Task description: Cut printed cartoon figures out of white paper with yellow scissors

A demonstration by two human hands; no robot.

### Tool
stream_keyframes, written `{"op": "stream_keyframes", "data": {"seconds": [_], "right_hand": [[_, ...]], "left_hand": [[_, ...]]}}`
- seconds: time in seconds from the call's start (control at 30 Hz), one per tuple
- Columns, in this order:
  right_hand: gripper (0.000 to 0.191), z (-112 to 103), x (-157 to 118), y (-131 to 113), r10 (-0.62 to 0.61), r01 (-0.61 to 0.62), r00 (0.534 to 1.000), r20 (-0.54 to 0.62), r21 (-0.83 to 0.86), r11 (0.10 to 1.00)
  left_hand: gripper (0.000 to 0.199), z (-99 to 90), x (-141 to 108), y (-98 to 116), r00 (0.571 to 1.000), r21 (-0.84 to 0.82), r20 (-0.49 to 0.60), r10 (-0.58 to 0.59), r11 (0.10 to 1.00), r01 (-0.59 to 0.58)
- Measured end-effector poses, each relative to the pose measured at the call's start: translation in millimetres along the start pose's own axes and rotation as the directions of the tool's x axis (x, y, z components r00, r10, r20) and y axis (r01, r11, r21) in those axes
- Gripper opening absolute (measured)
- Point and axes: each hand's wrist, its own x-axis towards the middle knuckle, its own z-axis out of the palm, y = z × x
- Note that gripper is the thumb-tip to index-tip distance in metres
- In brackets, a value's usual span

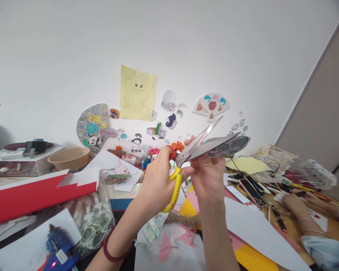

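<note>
My left hand (pixel 156 178) is closed around the yellow and orange handles of a pair of scissors (pixel 176 192). The steel blades stand apart and point up to the right. In my right hand (pixel 209 175) I grip a grey paper cutout (pixel 231 145) with a drawing on it, and its far end sticks out to the right. One blade lies across the front of the cutout, hiding part of it; whether the paper sits between the blades I cannot tell. Below both hands, torn pink and pale paper scraps (pixel 173 241) lie on a white sheet.
A blue glue gun (pixel 59 250) with a red light rests at the lower left, near red card (pixel 36 195) and a brown bowl (pixel 70 158). At right, a co-worker's hand (pixel 295 207) works among pens and phones. Stickers and a yellow drawing (pixel 138 92) cover the wall.
</note>
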Motion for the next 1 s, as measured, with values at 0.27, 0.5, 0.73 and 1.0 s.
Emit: {"op": "stream_keyframes", "data": {"seconds": [0.27,0.5,0.73,1.0], "right_hand": [[0.036,2.3,-1.4,-0.8,0.007,-0.007,1.0,0.007,0.045,0.999],[0.027,-1.1,-0.1,0.7,-0.033,0.033,0.999,0.008,0.045,0.998],[0.024,-4.3,2.5,2.3,-0.103,0.097,0.993,0.062,0.095,0.991],[0.022,-5.6,4.1,0.4,-0.118,0.107,0.989,0.086,0.117,0.987]], "left_hand": [[0.026,-0.2,-0.3,1.2,1.0,0.02,0.019,-0.013,1.0,0.012],[0.025,-5.2,-0.4,0.6,1.0,0.076,0.022,0.018,0.997,-0.019],[0.027,-10.3,-2.1,-2.8,0.997,0.103,0.075,0.001,0.995,-0.008],[0.027,-13.2,0.1,0.1,0.996,0.121,0.085,-0.004,0.993,-0.006]]}}
